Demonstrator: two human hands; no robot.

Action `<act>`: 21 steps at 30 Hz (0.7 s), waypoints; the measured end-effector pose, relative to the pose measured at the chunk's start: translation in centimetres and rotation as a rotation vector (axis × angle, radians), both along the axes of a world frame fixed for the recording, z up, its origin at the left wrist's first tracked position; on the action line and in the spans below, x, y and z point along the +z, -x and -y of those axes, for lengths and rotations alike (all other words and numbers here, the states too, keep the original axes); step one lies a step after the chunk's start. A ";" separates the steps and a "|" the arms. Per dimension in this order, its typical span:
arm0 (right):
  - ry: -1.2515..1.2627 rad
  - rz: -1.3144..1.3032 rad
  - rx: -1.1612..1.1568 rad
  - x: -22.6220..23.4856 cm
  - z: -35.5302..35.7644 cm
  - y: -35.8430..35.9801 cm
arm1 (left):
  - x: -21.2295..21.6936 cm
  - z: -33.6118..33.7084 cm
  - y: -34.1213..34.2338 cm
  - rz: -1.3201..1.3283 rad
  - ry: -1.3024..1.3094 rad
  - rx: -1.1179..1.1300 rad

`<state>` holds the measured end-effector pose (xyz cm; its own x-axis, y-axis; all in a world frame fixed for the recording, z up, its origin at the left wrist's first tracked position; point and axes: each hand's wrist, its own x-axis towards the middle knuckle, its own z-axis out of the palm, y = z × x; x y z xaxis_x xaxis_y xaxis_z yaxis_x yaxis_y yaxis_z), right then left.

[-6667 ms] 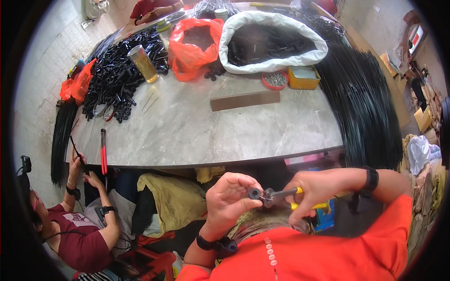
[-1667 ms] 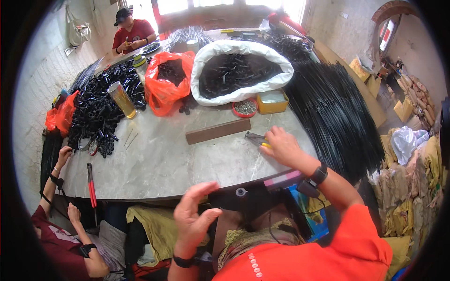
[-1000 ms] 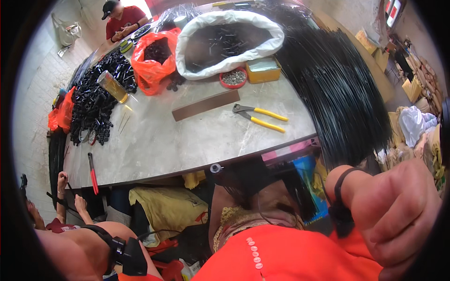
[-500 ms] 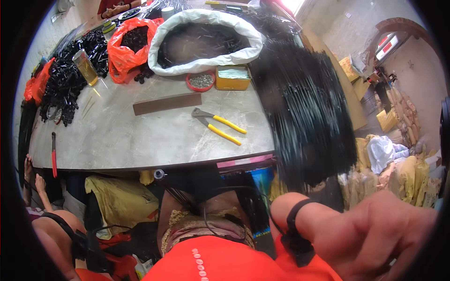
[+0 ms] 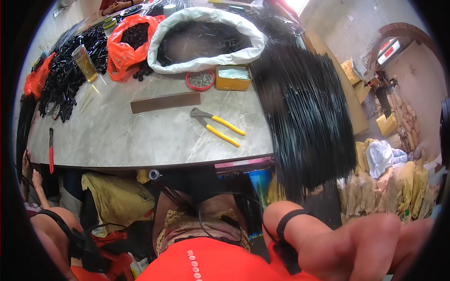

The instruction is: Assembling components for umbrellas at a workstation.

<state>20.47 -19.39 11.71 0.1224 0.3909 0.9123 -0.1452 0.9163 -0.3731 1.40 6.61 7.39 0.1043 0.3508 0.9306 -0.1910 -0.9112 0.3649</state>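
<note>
My right hand is raised at the lower right, with a black strap and small box on its wrist. Its fingers are curled in, and whatever they may hold is hidden. It is nearest to a thick bundle of long, thin black rods hanging over the table's right edge. Of my left hand, only the strapped wrist area shows at the lower left; the fingers are out of sight. End-cutting pincers with yellow handles lie on the grey table, touched by neither hand, below a flat brown bar.
A white sack of small black parts stands at the back, beside a red bag, a red dish and a yellow box. Left are a black heap, a glass and a red-handled tool. Co-workers' hands show.
My right hand has shifted slightly down and turned, its fingers still curled. The view has moved a little. The pincers and the other things on the table stay in place.
</note>
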 end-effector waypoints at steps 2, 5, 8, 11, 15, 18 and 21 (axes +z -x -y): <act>0.004 0.000 0.009 -0.1 0.3 -0.2 | 0.0 -0.1 0.0 -0.010 -0.001 -0.011; 0.009 -0.008 0.008 -0.6 -0.2 0.7 | -0.1 -0.7 0.6 -0.035 -0.003 -0.043; 0.010 0.011 0.040 -1.0 0.1 0.7 | -0.3 -0.6 0.4 -0.031 -0.010 -0.041; 0.017 0.011 0.045 -1.2 -0.1 0.8 | -0.4 -0.9 0.6 -0.047 -0.011 -0.067; 0.027 0.008 0.057 -1.4 -0.6 0.7 | -0.6 -1.3 1.0 -0.070 -0.011 -0.096; 0.032 0.006 0.074 -1.7 0.1 0.6 | -0.7 -1.5 1.4 -0.087 -0.013 -0.109; 0.036 -0.003 0.079 -1.9 0.2 1.0 | -0.8 -1.9 2.0 -0.110 -0.015 -0.136</act>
